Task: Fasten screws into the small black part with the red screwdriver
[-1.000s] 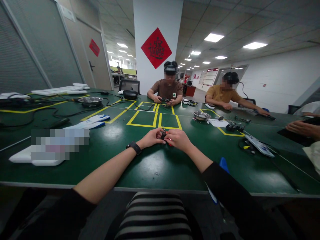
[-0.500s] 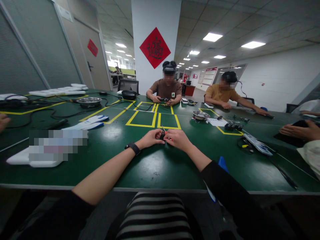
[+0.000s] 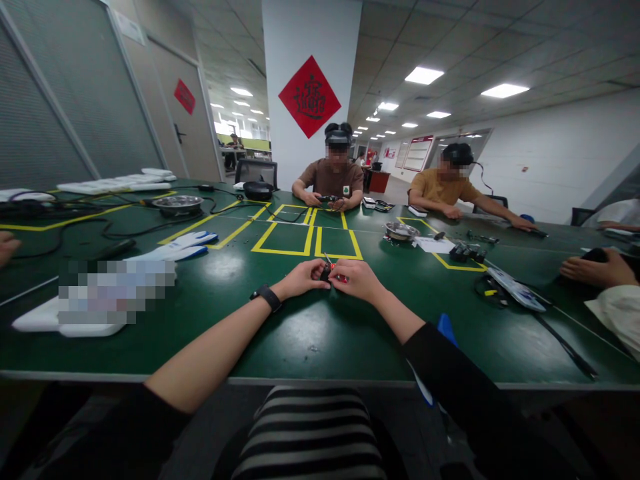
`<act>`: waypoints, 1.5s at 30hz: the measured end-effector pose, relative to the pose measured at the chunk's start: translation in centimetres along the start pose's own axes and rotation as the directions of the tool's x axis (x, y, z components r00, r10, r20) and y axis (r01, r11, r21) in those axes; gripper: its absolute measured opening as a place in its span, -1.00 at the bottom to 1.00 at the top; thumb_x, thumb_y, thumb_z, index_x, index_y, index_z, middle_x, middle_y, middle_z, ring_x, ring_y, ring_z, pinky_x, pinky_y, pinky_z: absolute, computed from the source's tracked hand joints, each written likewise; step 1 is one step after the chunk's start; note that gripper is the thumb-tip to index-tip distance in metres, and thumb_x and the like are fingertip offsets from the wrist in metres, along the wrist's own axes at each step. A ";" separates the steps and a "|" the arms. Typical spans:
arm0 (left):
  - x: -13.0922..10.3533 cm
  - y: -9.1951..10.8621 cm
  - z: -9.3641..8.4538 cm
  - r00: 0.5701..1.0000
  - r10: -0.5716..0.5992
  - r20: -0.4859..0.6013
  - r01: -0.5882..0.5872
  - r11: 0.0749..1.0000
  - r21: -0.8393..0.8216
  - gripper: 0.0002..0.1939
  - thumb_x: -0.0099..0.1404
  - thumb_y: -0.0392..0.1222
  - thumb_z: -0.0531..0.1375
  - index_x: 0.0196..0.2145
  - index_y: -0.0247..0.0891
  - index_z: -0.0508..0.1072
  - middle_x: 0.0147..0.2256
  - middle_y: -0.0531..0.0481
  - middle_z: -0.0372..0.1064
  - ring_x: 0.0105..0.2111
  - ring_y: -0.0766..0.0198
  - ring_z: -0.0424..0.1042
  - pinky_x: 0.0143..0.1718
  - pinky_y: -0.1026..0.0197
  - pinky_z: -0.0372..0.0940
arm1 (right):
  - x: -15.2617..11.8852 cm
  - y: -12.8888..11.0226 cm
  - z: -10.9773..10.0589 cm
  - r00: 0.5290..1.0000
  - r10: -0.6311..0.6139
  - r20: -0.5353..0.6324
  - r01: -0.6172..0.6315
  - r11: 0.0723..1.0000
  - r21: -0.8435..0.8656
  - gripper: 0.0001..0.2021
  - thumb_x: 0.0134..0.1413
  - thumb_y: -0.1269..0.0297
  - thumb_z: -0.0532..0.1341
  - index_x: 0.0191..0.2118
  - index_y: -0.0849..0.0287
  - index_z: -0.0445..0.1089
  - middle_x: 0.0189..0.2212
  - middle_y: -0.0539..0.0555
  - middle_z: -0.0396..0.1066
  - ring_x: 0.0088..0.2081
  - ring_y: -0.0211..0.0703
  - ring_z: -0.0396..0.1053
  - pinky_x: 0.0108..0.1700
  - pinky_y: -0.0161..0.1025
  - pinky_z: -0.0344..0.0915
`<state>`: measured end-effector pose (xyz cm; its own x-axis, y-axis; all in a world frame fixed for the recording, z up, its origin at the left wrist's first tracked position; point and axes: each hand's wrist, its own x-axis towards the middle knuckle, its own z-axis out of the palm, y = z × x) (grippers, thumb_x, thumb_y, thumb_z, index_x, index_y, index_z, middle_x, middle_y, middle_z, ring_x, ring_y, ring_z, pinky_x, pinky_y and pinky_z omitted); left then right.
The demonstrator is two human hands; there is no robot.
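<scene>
My left hand [image 3: 306, 278] is closed round a small black part [image 3: 325, 272] over the green table [image 3: 300, 333], just in front of the yellow tape squares. Its fingers meet those of my right hand [image 3: 356, 277], which is closed on a small red item [image 3: 342, 278] right beside the black part. A thin metal tip sticks up between the two hands. Fingers cover most of both items, so their exact shapes are hidden.
White and blue gloves [image 3: 183, 245] lie at left near white packages [image 3: 40, 317]. Metal bowls stand at back left [image 3: 179, 204] and right [image 3: 401, 231]. Black parts [image 3: 467, 253] and a cable [image 3: 565, 343] lie at right. Other people sit across and at both sides.
My hands stay together in almost the same place, with slightly more red showing at my right fingers. At the far right, another person's hands have shifted a little with a dark object.
</scene>
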<state>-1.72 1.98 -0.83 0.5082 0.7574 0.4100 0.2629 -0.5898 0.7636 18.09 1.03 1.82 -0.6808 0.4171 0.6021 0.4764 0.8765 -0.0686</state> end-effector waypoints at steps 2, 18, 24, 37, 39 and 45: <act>0.0 -0.1 0.0 1.000 -0.009 0.001 0.009 1.000 0.001 -0.59 -0.06 -0.07 0.33 -0.31 -0.33 0.31 -0.49 0.12 0.19 -0.48 0.39 0.20 -0.44 0.33 0.16 | -0.1 0.2 -0.1 0.994 0.088 -0.063 -0.086 0.995 0.045 -0.89 0.04 0.36 0.13 -0.32 0.16 0.39 -0.41 0.04 0.36 -0.38 -0.23 0.31 -0.30 -0.30 0.20; -0.2 0.6 0.1 1.000 0.011 0.004 -0.012 0.990 0.138 -0.64 0.03 -0.06 0.27 -0.27 -0.32 0.33 -0.42 0.09 0.24 -0.42 0.36 0.23 -0.38 0.31 0.16 | -0.8 2.5 1.9 0.923 0.240 0.302 -0.213 0.970 -0.118 -0.74 -0.04 0.59 0.09 -0.23 0.16 0.34 -0.05 0.13 0.24 -0.15 -0.15 0.21 -0.15 -0.25 0.14; -0.3 0.6 0.1 1.000 0.007 -0.001 -0.007 0.983 0.186 -0.62 0.04 -0.03 0.25 -0.24 -0.31 0.33 -0.41 0.08 0.26 -0.42 0.34 0.24 -0.39 0.30 0.17 | -0.8 2.1 1.4 0.930 0.265 0.253 -0.244 0.963 -0.113 -0.79 -0.05 0.58 0.08 -0.32 0.15 0.34 -0.27 0.08 0.33 -0.28 -0.17 0.23 -0.24 -0.28 0.14; -0.4 0.6 0.0 1.000 -0.008 0.013 0.005 0.982 0.187 -0.60 0.06 -0.03 0.24 -0.19 -0.30 0.34 -0.35 0.02 0.33 -0.36 0.29 0.30 -0.32 0.26 0.22 | 0.3 0.6 0.2 0.705 0.537 -0.464 -0.326 0.826 0.461 -0.78 0.09 0.20 0.10 -0.16 0.18 0.21 -0.40 0.03 0.44 -0.50 -0.24 0.38 -0.38 -0.28 0.29; -0.4 0.6 0.0 1.000 -0.003 0.016 0.000 0.981 0.192 -0.60 0.06 -0.03 0.24 -0.19 -0.30 0.34 -0.35 0.03 0.33 -0.36 0.29 0.30 -0.32 0.26 0.22 | 0.2 0.1 0.1 0.642 0.579 -0.502 -0.294 0.791 0.536 -0.76 0.13 0.16 0.06 -0.13 0.16 0.13 -0.48 -0.03 0.43 -0.64 -0.32 0.31 -0.54 -0.37 0.24; -0.3 1.0 0.2 1.000 0.025 0.013 -0.027 0.971 0.237 -0.63 0.13 0.01 0.18 -0.18 -0.27 0.36 -0.34 0.02 0.35 -0.36 0.28 0.31 -0.34 0.26 0.21 | 0.1 -1.5 -0.4 0.655 0.563 -0.503 -0.145 0.748 0.648 -0.78 0.16 0.15 0.01 -0.13 0.13 0.06 -0.60 -0.13 0.35 -0.74 -0.38 0.25 -0.68 -0.45 0.15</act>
<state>-1.47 1.06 -0.28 0.5248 0.7390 0.4224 0.4359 -0.6595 0.6123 17.49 -0.28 2.29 0.1023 0.6461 0.7564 0.0951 0.7505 -0.6539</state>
